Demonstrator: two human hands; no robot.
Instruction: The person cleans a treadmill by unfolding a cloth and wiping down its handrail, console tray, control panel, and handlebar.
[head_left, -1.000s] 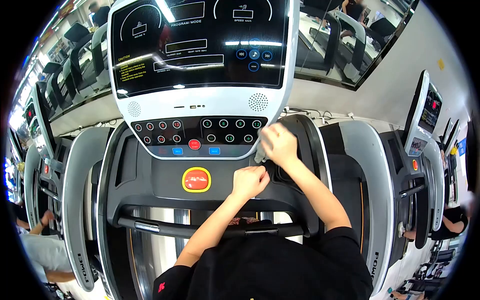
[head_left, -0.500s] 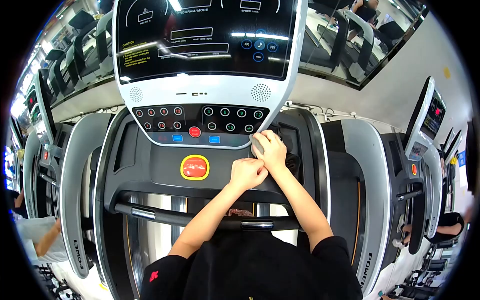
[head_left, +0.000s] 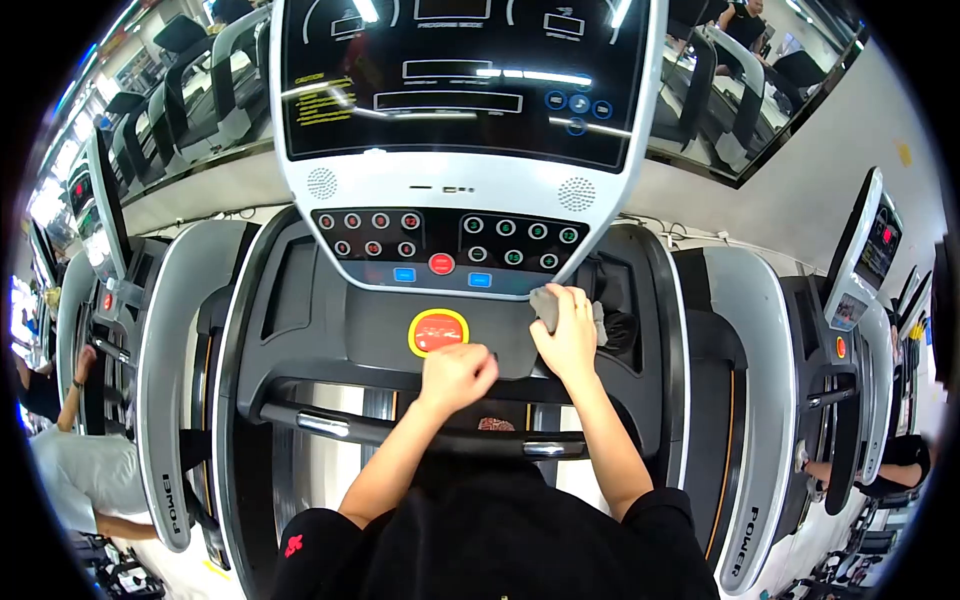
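My right hand (head_left: 570, 335) is closed on a grey cloth (head_left: 545, 307) at the lower right corner of the treadmill console (head_left: 455, 172). More grey cloth shows beyond the fingers, beside a black item (head_left: 622, 330) in the right tray. My left hand (head_left: 458, 378) is curled into a fist just below the red stop button (head_left: 438, 331) with its yellow rim. A small dark spot shows by its thumb; what the fist holds, if anything, is hidden. Both forearms reach over the black handlebar (head_left: 430, 436).
Further treadmills stand close on the left (head_left: 175, 370) and right (head_left: 745, 400). A person in a light shirt (head_left: 95, 475) is at the left. Other people appear at the right edge and in the mirror (head_left: 690, 130) behind the console.
My left hand has parted from my right hand and moved left, below the stop button. My right hand keeps the cloth by the console corner. The view has turned a little left.
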